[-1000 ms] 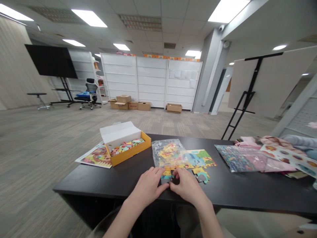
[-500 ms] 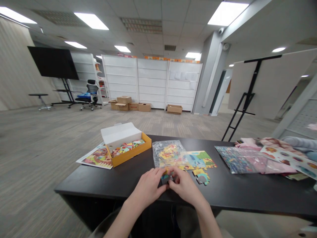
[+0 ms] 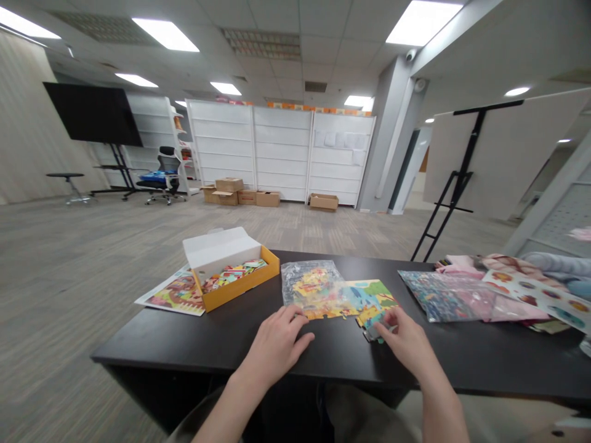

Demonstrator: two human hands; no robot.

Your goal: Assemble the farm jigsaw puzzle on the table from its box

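Observation:
My right hand (image 3: 406,338) pinches a jigsaw puzzle piece (image 3: 375,331) with thumb and fingertips, over the yellow and grey pieces just below the joined puzzle section (image 3: 381,294). Whether the held piece touches those below cannot be made out. My left hand (image 3: 277,341) is on the dark table with its thumb and fingers apart, holding nothing, close to the lower edge of the clear plastic bag (image 3: 309,271). Yellow puzzle pieces show in and under the bag, which covers the left part of the joined section.
An open yellow box (image 3: 244,288) full of pieces stands at the left, beside a printed picture sheet (image 3: 173,294). To the right lie another plastic-wrapped packet (image 3: 434,295), pink cloth (image 3: 512,311) and a sticker sheet (image 3: 545,298). The black table's (image 3: 194,344) front edge is close to me.
My hands have parted. The right one has moved right, from in front of the bag to the loose pieces, with a piece in its fingers. My left hand has let go and opened.

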